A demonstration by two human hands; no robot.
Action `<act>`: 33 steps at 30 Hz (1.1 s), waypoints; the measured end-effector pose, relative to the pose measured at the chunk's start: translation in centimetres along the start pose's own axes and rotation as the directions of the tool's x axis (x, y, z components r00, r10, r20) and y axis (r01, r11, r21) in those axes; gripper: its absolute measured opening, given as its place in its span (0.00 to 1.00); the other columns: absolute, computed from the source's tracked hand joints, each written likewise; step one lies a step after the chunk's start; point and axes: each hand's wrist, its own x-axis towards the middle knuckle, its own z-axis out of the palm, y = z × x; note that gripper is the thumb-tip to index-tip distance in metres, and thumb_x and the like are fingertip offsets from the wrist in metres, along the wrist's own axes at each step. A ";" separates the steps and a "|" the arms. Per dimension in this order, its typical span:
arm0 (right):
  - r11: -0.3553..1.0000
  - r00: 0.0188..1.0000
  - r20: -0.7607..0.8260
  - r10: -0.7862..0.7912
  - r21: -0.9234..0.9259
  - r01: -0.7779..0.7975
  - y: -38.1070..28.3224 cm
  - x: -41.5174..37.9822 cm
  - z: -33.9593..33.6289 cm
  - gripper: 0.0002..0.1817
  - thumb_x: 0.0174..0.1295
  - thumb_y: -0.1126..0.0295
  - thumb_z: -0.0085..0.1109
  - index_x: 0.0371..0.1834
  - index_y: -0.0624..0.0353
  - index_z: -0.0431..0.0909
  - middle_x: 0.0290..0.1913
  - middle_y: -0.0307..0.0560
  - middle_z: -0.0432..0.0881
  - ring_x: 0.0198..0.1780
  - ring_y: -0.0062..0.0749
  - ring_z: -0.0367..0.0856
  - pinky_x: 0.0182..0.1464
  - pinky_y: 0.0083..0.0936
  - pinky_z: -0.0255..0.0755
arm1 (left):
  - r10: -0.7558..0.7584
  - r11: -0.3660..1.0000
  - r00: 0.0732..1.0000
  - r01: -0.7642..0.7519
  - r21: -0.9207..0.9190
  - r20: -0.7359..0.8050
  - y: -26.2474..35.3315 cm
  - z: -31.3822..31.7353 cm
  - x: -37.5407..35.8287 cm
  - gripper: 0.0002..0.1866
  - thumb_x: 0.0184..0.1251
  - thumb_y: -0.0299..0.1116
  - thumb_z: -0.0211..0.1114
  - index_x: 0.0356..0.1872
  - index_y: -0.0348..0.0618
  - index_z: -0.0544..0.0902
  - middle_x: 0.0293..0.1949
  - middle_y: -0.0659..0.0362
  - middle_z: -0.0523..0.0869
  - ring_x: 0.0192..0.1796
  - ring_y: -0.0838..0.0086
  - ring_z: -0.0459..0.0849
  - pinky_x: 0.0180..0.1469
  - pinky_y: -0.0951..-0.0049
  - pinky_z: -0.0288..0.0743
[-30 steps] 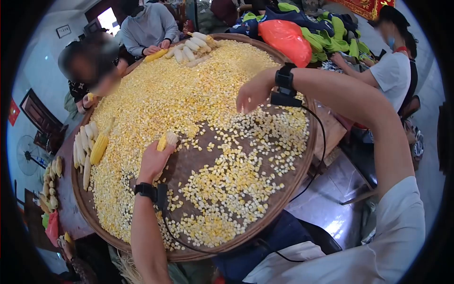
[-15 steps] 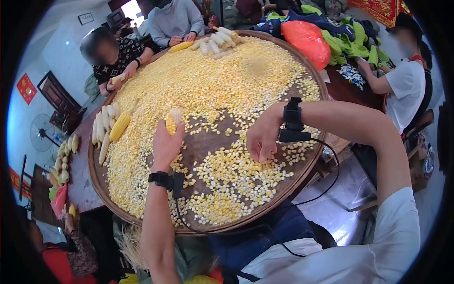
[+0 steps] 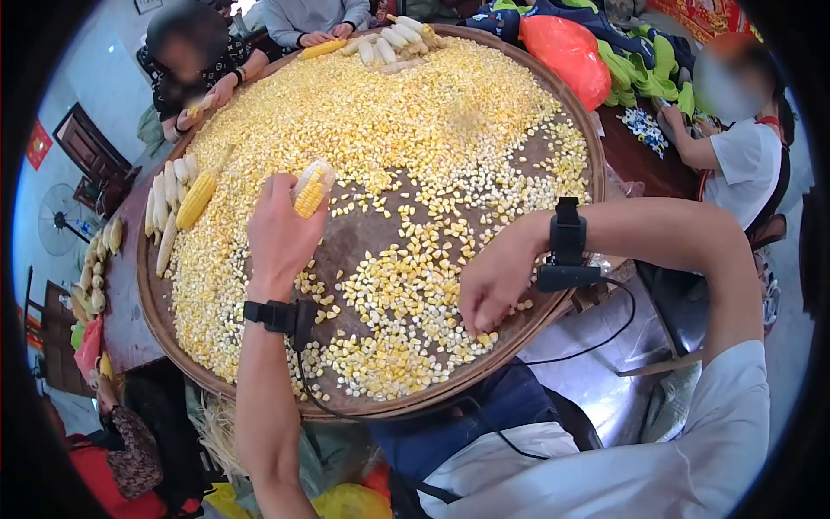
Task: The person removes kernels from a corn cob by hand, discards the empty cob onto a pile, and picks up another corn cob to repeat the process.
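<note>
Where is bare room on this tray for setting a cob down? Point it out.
Bare brown patch mid-tray, between the left hand holding the cob and the near kernel scatter. Far half is thickly heaped; right hand covers the near rim.

Bare tray patch (image 3: 363, 238) amid kernels (image 3: 406, 130)

White sleeve (image 3: 692, 450), black cabled wristbands (image 3: 568, 235)
</note>
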 end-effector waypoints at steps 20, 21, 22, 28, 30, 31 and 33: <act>0.903 0.873 -0.270 -0.407 -0.265 0.339 -4.4 9.7 3.3 0.19 0.84 0.68 0.57 0.69 0.69 0.80 0.64 0.65 0.87 0.65 0.55 0.87 0.69 0.42 0.78 | 0.135 0.985 0.991 -0.133 0.109 -0.012 -0.1 -0.3 -0.2 0.19 0.66 0.38 0.78 0.50 0.42 0.80 0.47 0.51 0.87 0.50 0.48 0.90 0.47 0.49 0.85; 0.889 0.836 -0.338 -0.432 -0.315 0.333 -3.8 10.3 2.0 0.20 0.82 0.69 0.58 0.70 0.70 0.79 0.65 0.66 0.87 0.66 0.56 0.86 0.70 0.42 0.77 | 0.125 0.986 0.992 -0.124 0.110 -0.007 -0.1 -0.3 -0.3 0.19 0.66 0.38 0.78 0.50 0.42 0.80 0.47 0.50 0.87 0.50 0.48 0.90 0.48 0.49 0.85; 0.874 0.793 -0.400 -0.460 -0.364 0.323 -3.9 10.3 0.9 0.21 0.81 0.70 0.59 0.71 0.70 0.78 0.66 0.67 0.86 0.67 0.58 0.85 0.72 0.43 0.77 | 0.122 0.987 0.992 -0.120 0.103 -0.016 0.0 -0.4 -0.3 0.19 0.65 0.38 0.78 0.50 0.42 0.80 0.47 0.50 0.86 0.50 0.48 0.89 0.48 0.49 0.85; 0.564 0.725 -0.303 -0.619 -0.814 0.141 -5.4 10.4 0.5 0.25 0.73 0.67 0.64 0.72 0.64 0.79 0.75 0.61 0.79 0.72 0.65 0.80 0.72 0.49 0.77 | 0.143 0.988 0.986 -0.136 0.078 -0.086 0.2 -1.4 0.3 0.19 0.64 0.38 0.78 0.48 0.42 0.80 0.45 0.49 0.86 0.48 0.47 0.89 0.47 0.48 0.84; 0.243 0.624 -0.111 -0.773 -0.961 0.131 -5.0 12.2 1.2 0.26 0.77 0.65 0.59 0.75 0.61 0.76 0.81 0.56 0.74 0.76 0.58 0.77 0.76 0.48 0.75 | 0.156 0.987 0.983 -0.153 0.042 -0.096 0.5 -1.4 0.3 0.19 0.64 0.39 0.78 0.47 0.42 0.80 0.44 0.48 0.86 0.47 0.47 0.88 0.46 0.47 0.85; 0.238 0.655 -0.070 -0.752 -0.956 0.171 -5.2 13.2 1.4 0.26 0.79 0.64 0.57 0.77 0.60 0.75 0.83 0.55 0.73 0.78 0.56 0.75 0.78 0.47 0.73 | 0.153 0.988 0.983 -0.151 0.023 -0.097 1.0 -1.3 0.3 0.19 0.65 0.40 0.78 0.47 0.42 0.79 0.44 0.48 0.86 0.47 0.46 0.88 0.46 0.47 0.85; 0.276 0.706 -0.016 -0.708 -0.926 0.257 -6.8 14.3 0.7 0.27 0.83 0.60 0.53 0.81 0.57 0.73 0.82 0.53 0.74 0.79 0.55 0.75 0.79 0.48 0.72 | 0.119 0.992 0.990 -0.121 -0.022 -0.082 0.8 -0.6 0.2 0.20 0.65 0.41 0.78 0.47 0.42 0.79 0.44 0.48 0.85 0.48 0.47 0.89 0.46 0.48 0.85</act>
